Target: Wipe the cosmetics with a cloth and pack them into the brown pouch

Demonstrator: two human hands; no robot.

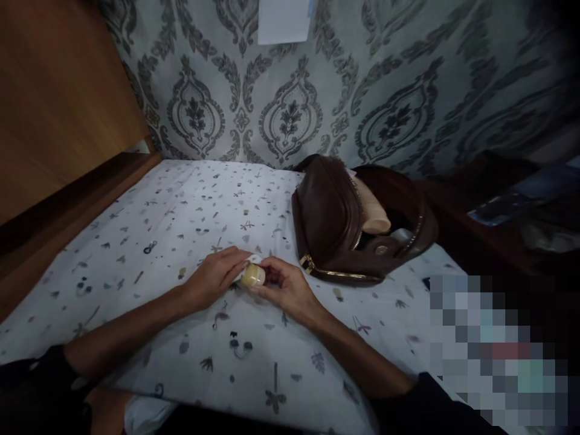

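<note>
My right hand [290, 287] grips a small jar [252, 276] with pale yellow contents, fingers and thumb closed around its right side. The jar lies tilted just above the patterned sheet. On its left, my left hand [212, 277] is closed on a white piece of tissue or cloth [254, 258], pressed against the jar; part of it is hidden by the fingers. Just beyond my right hand sits a brown leather handbag [324, 220], its gold zip open. A beige cylindrical item [376, 223] sticks out of the bag.
A white sheet with small printed motifs [190, 205] covers the surface. A wooden panel [67, 109] rises at the left, and a grey damask-patterned wall or curtain [290, 96] stands behind. A pixelated patch [493, 350] hides the lower right; dark blurred things lie above it.
</note>
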